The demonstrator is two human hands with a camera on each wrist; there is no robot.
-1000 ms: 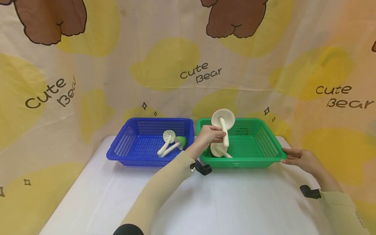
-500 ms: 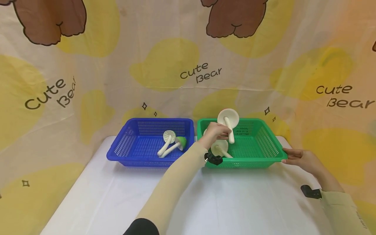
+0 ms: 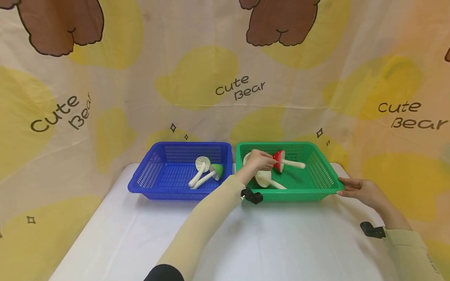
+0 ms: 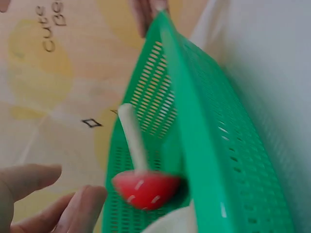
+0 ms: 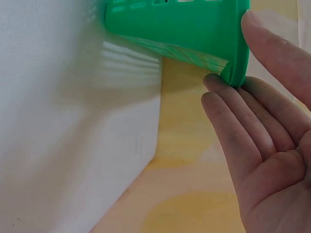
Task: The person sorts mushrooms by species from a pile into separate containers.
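Note:
In the head view, my left hand (image 3: 259, 160) is over the left part of the green basket (image 3: 309, 191), right beside a toy mushroom with a red, white-spotted cap (image 3: 279, 161). The left wrist view has the thumb and fingers (image 4: 82, 208) spread apart, with a gap between them and the red mushroom cap (image 4: 146, 188). This mushroom lies inside the basket, stem toward the right. A pale toy mushroom (image 3: 264, 179) lies in front of it; another pale cap (image 3: 246, 158) is mostly hidden behind my left hand. My right hand (image 5: 272, 145) pinches the basket's right rim, thumb above and fingers below.
To the left stands a blue basket (image 3: 168, 193) holding a green-capped toy mushroom (image 3: 216, 171) and a pale one with ribbed gills (image 3: 202, 164). Both baskets stand on a white-covered table (image 3: 281, 242). A printed cloth (image 3: 197, 78) hangs close behind them.
My left hand moved right with the red mushroom, lowered it and let it go; its stem swung from downward to pointing right. The right hand has stayed at the rim.

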